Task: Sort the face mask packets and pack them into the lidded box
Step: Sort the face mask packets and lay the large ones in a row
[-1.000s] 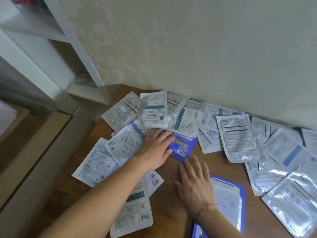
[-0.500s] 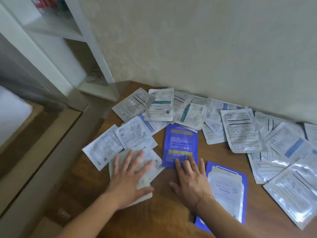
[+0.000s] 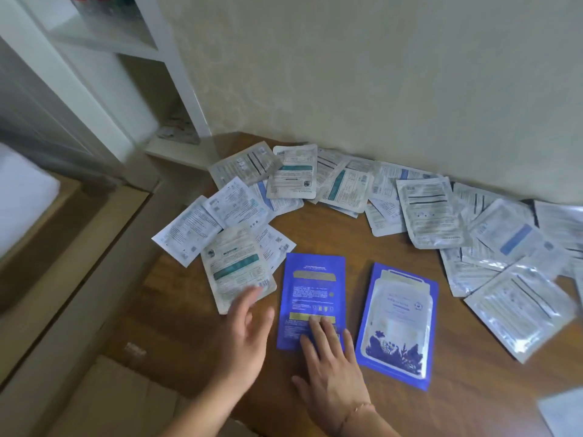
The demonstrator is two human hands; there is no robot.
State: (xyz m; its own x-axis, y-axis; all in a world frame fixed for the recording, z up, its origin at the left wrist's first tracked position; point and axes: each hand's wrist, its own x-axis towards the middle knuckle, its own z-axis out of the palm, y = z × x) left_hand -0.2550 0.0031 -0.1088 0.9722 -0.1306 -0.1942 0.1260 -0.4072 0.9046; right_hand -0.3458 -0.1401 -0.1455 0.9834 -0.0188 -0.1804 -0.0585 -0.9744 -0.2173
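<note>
Nearest the viewer, two bare hands reach over a wooden tabletop [image 3: 331,228]. The right hand [image 3: 331,370] lies flat with straight fingers [image 3: 315,324] pressing on the near end of a blue packet [image 3: 312,288], which lies back-side up. The left hand [image 3: 244,339] hovers just left of it, blurred, fingers loosely spread and holding nothing, its tips close to a silver packet with a teal band [image 3: 235,266]. Just right of the pressed packet lies a second blue packet [image 3: 399,323], face up, the two side by side but apart. Farther off, many silver packets [image 3: 429,212] lie overlapping in a loose arc along the wall [image 3: 378,74], from far left round to the near right edge. Sorting looks barely begun: only the two blue ones seem set apart as a group, and the silver heap appears still mixed. No lidded box can be made out for certain; a brown cardboard surface [image 3: 120,402] shows at the near left below the tabletop edge, contents unseen, so packing seems not yet started. A white shelf [image 3: 176,149] stands at the far left.
</note>
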